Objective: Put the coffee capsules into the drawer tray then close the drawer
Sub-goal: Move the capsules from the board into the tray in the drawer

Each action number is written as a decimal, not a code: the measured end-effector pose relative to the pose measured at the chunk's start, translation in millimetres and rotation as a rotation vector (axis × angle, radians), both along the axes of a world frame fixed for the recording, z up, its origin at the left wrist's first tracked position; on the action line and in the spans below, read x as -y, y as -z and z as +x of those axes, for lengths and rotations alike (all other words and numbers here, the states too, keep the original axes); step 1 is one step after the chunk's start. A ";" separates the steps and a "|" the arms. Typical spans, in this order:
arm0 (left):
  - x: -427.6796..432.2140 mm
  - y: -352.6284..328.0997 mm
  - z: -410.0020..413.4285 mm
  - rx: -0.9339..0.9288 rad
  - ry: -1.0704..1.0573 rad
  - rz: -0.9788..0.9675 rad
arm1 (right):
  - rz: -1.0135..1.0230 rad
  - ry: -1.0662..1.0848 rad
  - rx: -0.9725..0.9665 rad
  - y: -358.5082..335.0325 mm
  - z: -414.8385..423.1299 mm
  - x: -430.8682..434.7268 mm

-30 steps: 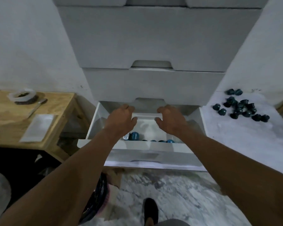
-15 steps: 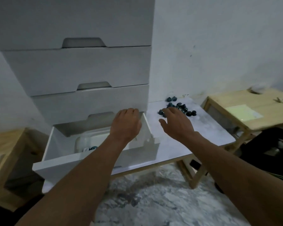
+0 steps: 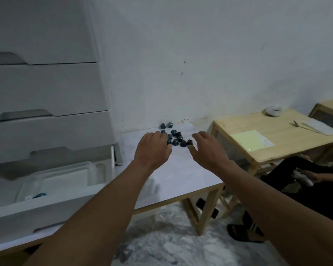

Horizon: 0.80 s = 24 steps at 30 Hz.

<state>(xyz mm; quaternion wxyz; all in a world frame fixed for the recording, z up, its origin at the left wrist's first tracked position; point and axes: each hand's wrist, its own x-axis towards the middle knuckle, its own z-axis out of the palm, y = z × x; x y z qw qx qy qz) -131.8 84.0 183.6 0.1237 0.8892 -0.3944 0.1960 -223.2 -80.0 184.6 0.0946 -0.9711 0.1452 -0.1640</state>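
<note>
Several dark blue coffee capsules (image 3: pixel 175 136) lie in a loose pile near the wall on a white table (image 3: pixel 181 177). My left hand (image 3: pixel 153 148) reaches over the pile's left side, fingers spread, its fingertips at the capsules. My right hand (image 3: pixel 208 148) hovers at the pile's right side, fingers relaxed and holding nothing. At the lower left the bottom drawer (image 3: pixel 46 212) of a white drawer unit stands pulled out. Inside it sits a clear plastic tray (image 3: pixel 65 175) with a few blue capsules (image 3: pixel 39 195) near its front.
A wooden table (image 3: pixel 273 143) with a pale yellow sheet (image 3: pixel 251 141) stands to the right of the white table. A person's legs and a dark sandal (image 3: pixel 242 233) are at the far right on the marble-patterned floor. Closed drawers (image 3: pixel 46 89) rise above the open one.
The view has swung right from the open drawer to the white table. Both hands left the drawer and moved over to the capsule pile.
</note>
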 end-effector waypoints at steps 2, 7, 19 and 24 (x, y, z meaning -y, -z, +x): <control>30.6 2.4 -7.2 -0.015 -0.001 -0.023 | 0.009 -0.007 -0.028 1.7 -4.2 30.8; 81.4 12.9 -12.2 -0.097 -0.030 -0.019 | 0.055 -0.015 -0.089 11.6 -6.9 87.1; 145.0 51.8 42.6 -0.234 -0.056 0.071 | 0.168 -0.052 -0.151 53.0 46.5 150.4; 176.1 75.7 84.0 -0.300 -0.068 0.083 | 0.214 -0.071 -0.199 75.2 92.8 173.6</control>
